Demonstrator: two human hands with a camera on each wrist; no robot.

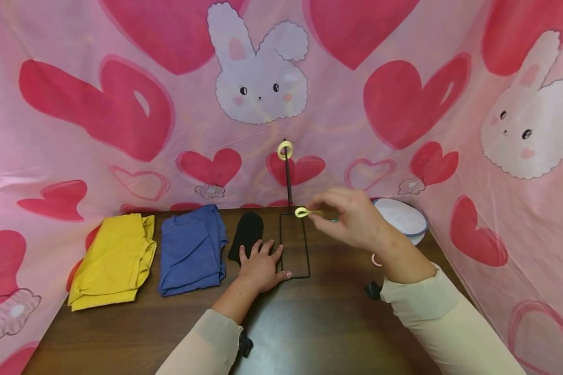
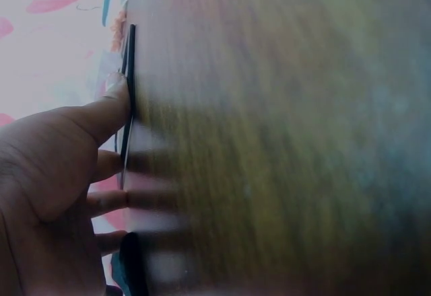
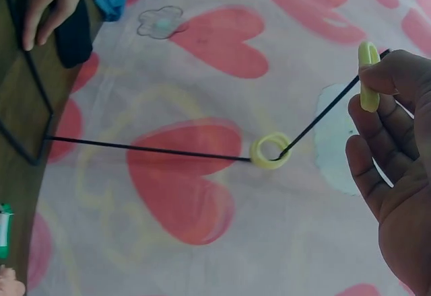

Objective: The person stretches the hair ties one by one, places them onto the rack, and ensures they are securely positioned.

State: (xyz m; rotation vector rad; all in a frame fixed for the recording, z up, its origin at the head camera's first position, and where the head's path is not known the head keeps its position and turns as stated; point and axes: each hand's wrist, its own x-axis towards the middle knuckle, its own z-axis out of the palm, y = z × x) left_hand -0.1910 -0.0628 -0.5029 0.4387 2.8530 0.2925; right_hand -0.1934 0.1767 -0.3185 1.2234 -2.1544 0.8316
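A black wire stand [image 1: 308, 252] has a rectangular base on the table and a rod that bends outward near its top. My left hand [image 1: 261, 268] lies over the base's left side with fingers spread, thumb on the front wire and fingertips at a black cloth-like piece [image 1: 249, 229]. Between thumb and fingers, my right hand [image 1: 352, 219] pinches a pale yellow ring [image 3: 368, 77], right by the free end of the rod [image 3: 323, 111]. Another yellow ring [image 3: 271, 151] hangs at the rod's bend.
Left of the stand lie a folded blue cloth [image 1: 192, 250] and a folded yellow cloth [image 1: 114, 260]. At the back right sits a white rounded item with blue trim [image 1: 401, 216], and a pink ring [image 1: 376, 260] lies near my right forearm. A patterned curtain [image 1: 338, 120] encloses the table.
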